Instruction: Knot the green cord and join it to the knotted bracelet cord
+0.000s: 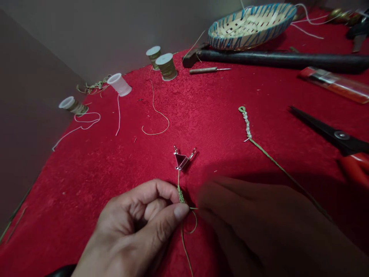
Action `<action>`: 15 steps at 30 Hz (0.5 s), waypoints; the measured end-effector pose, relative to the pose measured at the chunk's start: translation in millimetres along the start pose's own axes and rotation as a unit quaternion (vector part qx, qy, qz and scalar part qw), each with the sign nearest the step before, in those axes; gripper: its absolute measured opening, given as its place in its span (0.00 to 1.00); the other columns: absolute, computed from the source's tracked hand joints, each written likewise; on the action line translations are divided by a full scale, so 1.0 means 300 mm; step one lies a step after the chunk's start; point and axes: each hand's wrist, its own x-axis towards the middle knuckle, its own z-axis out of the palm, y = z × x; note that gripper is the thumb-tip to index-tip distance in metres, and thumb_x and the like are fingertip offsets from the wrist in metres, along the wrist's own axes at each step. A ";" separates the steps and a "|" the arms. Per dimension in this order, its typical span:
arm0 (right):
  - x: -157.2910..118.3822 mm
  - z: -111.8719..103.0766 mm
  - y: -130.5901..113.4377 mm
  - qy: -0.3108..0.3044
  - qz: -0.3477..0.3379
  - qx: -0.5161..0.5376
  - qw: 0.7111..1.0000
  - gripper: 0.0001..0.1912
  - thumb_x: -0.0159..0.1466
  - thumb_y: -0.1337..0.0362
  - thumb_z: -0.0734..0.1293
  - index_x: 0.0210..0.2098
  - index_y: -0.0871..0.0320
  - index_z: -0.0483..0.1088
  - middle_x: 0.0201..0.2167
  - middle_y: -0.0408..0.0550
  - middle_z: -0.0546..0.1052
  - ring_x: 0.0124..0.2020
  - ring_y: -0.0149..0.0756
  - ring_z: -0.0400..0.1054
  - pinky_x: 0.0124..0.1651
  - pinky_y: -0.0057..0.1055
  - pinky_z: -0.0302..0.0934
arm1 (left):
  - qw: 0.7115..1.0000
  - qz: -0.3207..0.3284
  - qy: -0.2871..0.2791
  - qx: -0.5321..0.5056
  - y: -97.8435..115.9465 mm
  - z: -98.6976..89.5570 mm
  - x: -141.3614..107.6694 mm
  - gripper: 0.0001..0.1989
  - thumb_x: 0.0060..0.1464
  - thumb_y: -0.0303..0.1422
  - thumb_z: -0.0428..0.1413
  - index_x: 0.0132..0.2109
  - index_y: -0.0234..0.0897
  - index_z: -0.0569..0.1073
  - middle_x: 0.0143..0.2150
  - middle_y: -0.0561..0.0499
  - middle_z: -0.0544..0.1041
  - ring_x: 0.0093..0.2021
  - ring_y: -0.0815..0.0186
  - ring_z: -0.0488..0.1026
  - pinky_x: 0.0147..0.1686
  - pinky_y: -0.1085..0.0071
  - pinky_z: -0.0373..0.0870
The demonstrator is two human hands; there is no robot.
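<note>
My left hand [135, 227] pinches a green knotted cord [181, 195] between thumb and forefinger, just below a small black binder clip [181, 159]. The clip lies on the red cloth [121, 192] and holds the cord's upper end. Below my thumb, thinner green strands hang down and form a small loop. My right hand [248, 227] is blurred and shadowed, with its fingertips close to that loop. Whether those fingers hold a strand is hidden by the blur. A second knotted cord [246, 123] with a long green tail lies to the upper right.
Several thread spools [166, 66] with loose strands stand at the back left. Behind them are a woven basket [250, 27], a long black-handled hammer [276, 57] and a small awl [209, 70]. At the right lie a lighter [334, 84] and red-handled scissors [341, 142]. A grey wall [31, 115] rises at the left.
</note>
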 end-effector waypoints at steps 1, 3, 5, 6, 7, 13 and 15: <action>0.000 -0.003 -0.001 0.002 0.000 -0.006 1.000 0.19 0.65 0.79 0.50 0.30 0.50 0.62 0.23 0.37 0.73 0.18 0.35 0.68 0.23 0.38 0.52 | 1.000 0.004 0.006 -0.004 0.013 0.012 0.004 0.19 0.50 0.52 0.70 0.37 0.42 0.81 0.16 0.63 0.55 0.17 0.70 0.54 0.14 0.77 0.50; -0.003 -0.008 -0.002 -0.002 -0.001 -0.007 1.000 0.19 0.66 0.79 0.51 0.30 0.51 0.63 0.25 0.38 0.75 0.19 0.36 0.70 0.23 0.39 0.50 | 1.000 0.007 0.012 -0.008 0.036 0.032 0.012 0.18 0.50 0.50 0.70 0.37 0.42 0.82 0.15 0.63 0.54 0.16 0.69 0.56 0.14 0.77 0.51; -0.007 -0.007 0.003 -0.019 0.003 0.012 1.000 0.18 0.65 0.79 0.54 0.30 0.51 0.63 0.24 0.37 0.74 0.19 0.35 0.70 0.24 0.37 0.51 | 1.000 0.006 0.015 -0.009 0.050 0.040 0.016 0.17 0.49 0.50 0.70 0.37 0.43 0.82 0.14 0.64 0.53 0.16 0.69 0.56 0.13 0.77 0.52; -0.008 -0.001 0.009 -0.030 0.005 0.027 0.999 0.17 0.64 0.80 0.55 0.30 0.51 0.63 0.24 0.36 0.74 0.19 0.34 0.70 0.24 0.36 0.52 | 1.000 0.003 0.016 -0.009 0.051 0.039 0.015 0.17 0.50 0.50 0.70 0.37 0.43 0.82 0.14 0.64 0.53 0.16 0.69 0.56 0.13 0.77 0.51; -0.010 0.006 0.017 -0.047 0.010 0.038 0.998 0.16 0.63 0.80 0.57 0.30 0.51 0.63 0.23 0.36 0.74 0.19 0.33 0.69 0.24 0.35 0.52 | 1.000 0.000 0.016 -0.009 0.049 0.034 0.012 0.17 0.50 0.50 0.70 0.37 0.43 0.82 0.14 0.64 0.53 0.16 0.69 0.55 0.13 0.77 0.51; -0.018 0.059 0.058 -0.053 -0.067 0.082 0.993 0.12 0.59 0.75 0.63 0.34 0.49 0.62 0.21 0.32 0.74 0.12 0.32 0.64 0.17 0.36 0.35 | 0.999 -0.022 -0.026 -0.030 -0.002 -0.014 -0.017 0.18 0.49 0.52 0.73 0.35 0.46 0.81 0.19 0.64 0.54 0.18 0.73 0.45 0.15 0.80 0.49; -0.014 0.051 0.041 -0.067 -0.036 0.099 0.992 0.13 0.57 0.76 0.62 0.33 0.50 0.64 0.22 0.32 0.75 0.13 0.32 0.67 0.18 0.35 0.39 | 0.999 -0.020 -0.034 -0.037 -0.015 -0.022 -0.021 0.18 0.49 0.53 0.73 0.35 0.47 0.80 0.20 0.63 0.56 0.19 0.74 0.45 0.16 0.81 0.50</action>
